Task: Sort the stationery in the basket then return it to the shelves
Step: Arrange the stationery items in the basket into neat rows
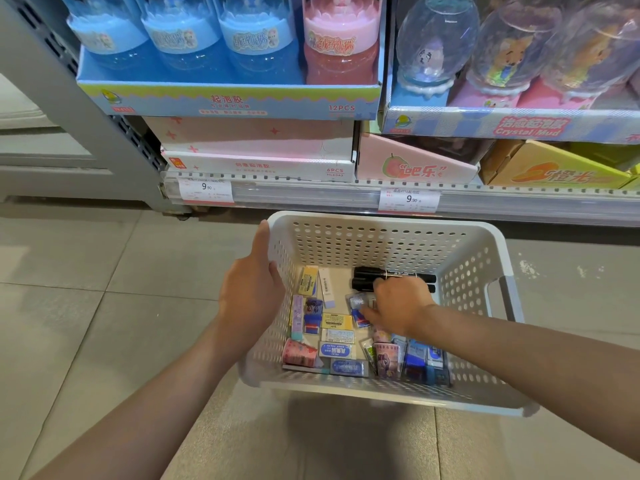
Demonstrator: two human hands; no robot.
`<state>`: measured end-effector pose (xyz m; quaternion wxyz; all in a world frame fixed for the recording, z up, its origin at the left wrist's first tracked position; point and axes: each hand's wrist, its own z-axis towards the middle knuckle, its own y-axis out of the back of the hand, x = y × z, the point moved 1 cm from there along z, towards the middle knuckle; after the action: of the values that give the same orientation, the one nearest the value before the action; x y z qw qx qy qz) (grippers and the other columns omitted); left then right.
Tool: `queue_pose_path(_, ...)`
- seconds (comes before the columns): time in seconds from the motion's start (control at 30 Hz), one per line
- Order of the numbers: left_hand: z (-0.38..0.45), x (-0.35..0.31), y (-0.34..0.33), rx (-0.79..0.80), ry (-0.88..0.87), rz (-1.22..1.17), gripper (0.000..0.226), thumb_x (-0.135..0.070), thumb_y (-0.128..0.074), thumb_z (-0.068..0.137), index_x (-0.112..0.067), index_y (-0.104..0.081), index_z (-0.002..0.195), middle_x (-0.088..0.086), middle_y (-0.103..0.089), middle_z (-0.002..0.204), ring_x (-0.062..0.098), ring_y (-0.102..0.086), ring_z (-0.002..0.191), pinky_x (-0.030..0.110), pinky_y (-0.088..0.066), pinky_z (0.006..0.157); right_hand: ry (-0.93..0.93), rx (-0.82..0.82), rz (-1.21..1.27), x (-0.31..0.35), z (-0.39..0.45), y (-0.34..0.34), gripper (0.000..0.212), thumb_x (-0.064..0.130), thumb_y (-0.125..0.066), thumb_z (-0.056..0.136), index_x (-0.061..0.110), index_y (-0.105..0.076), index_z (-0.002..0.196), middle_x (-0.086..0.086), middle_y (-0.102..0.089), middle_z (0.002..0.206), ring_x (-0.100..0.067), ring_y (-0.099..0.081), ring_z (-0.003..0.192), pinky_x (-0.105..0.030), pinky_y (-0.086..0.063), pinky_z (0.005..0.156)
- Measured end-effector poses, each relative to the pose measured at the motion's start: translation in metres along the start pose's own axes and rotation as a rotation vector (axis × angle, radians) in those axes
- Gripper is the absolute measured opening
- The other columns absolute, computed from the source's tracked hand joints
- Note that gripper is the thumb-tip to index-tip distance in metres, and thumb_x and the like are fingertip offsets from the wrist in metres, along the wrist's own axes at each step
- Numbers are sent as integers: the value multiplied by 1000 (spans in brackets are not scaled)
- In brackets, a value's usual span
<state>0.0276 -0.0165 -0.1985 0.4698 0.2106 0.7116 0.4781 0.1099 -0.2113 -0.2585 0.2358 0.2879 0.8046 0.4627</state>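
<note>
A white perforated basket [391, 237] sits on the floor below the shelves. Several small erasers and packets [337, 327] lie in it, with two black markers [367, 278] near its far wall. My left hand [251, 292] grips the basket's left rim, thumb outside and fingers inside. My right hand [398, 301] reaches down into the basket with its fingers curled over the markers and its thumb against a small blue packet [356, 306]. The fingertips are hidden, so whether it holds anything cannot be told.
The bottom shelf edge [311, 194] with price tags runs just behind the basket. Above it stand display boxes of blue and pink slime jars [228, 95] and globe toys [512, 123]. A grey shelf upright [104, 126] is at the left. Tiled floor surrounds the basket.
</note>
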Motion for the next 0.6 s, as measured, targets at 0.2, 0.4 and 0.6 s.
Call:
queue_pose_path(0.2, 0, 1, -1, -1, -11, 4, 62, -11, -40, 95, -20, -12, 150, 7, -54, 67, 28, -57, 64, 32, -39, 55, -185, 177, 354, 3, 4, -9, 35, 44, -60, 85, 12, -57, 98, -2, -63, 99, -20, -61, 93, -26, -46, 66)
queue_pose_path(0.4, 1, 1, 0, -13, -25, 10, 60, -11, -41, 95, -19, -15, 149, 6, -52, 66, 27, -56, 63, 32, -38, 55, -175, 100, 610, -6, 10, 13, 24, 33, -65, 78, 12, -57, 86, 2, -59, 78, -17, -57, 74, -23, -43, 54)
queue_pose_path(0.6, 0, 1, 0, -12, -22, 17, 60, -11, -41, 95, -19, -16, 149, 4, -50, 64, 28, -56, 63, 32, -38, 55, 172, -270, 626, 3, 16, 13, 32, 20, -64, 82, 11, -62, 112, -4, -65, 107, -22, -61, 97, -23, -41, 74)
